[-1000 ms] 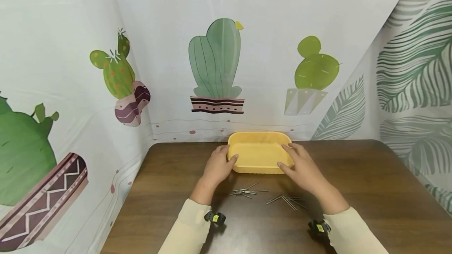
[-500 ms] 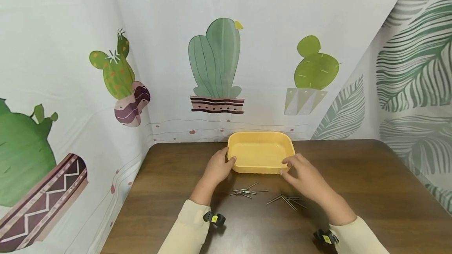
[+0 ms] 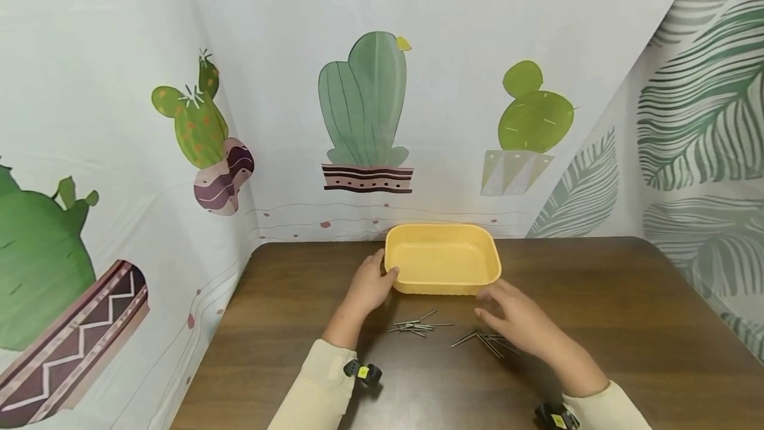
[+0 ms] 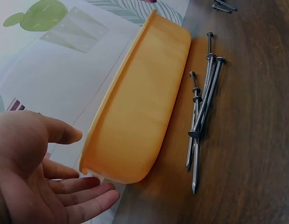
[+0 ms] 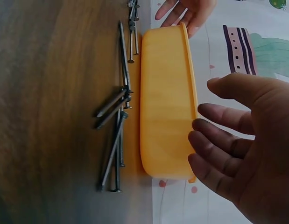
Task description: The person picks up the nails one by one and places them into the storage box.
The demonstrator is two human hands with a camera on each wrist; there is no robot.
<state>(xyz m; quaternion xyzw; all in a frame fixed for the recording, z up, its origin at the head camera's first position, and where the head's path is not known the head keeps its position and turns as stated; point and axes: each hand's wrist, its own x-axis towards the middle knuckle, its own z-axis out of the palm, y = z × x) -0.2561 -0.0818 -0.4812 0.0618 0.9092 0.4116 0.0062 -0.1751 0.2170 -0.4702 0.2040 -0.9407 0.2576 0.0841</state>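
A yellow plastic basin (image 3: 442, 289) stands at the back of the table. My left hand (image 3: 369, 284) is at its left end, thumb by the front rim corner; in the left wrist view its fingers (image 4: 83, 193) extend loosely beside the end wall. My right hand (image 3: 516, 317) hovers off the front right corner with nothing in it, fingers relaxed and slightly bent. In front of the basin lie two loose piles of steel nails: the left nails (image 3: 413, 326), and the right nails (image 3: 489, 342), partly covered by my right hand.
The dark wooden table (image 3: 286, 377) meets a white cloth backdrop (image 3: 453, 85) printed with cacti, close behind the basin. Black wrist cameras (image 3: 364, 371) are strapped at both sleeves.
My right hand has come away from the basin's right rim, moving down toward the right pile of nails. The left hand and the basin have stayed in place.
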